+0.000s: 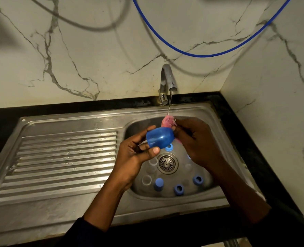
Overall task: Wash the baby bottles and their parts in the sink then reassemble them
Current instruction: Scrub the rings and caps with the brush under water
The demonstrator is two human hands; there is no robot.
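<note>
Water (169, 104) from the steel tap (166, 81) falls on a pink fibrous scrub pad (167, 121) pinched in the right grip (197, 141). The left grip (135, 154) clasps a blue domed plastic cap (160, 138) over the steel sink (165, 202).

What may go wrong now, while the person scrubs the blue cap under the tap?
The left hand grips the blue cap by its open end; it may slip and drop into the sink.
The thin water stream lands on the pink scrubber in the right hand, not on the cap, so the cap may rinse poorly.
A dropped cap might scatter the blue rings near the drain.
</note>
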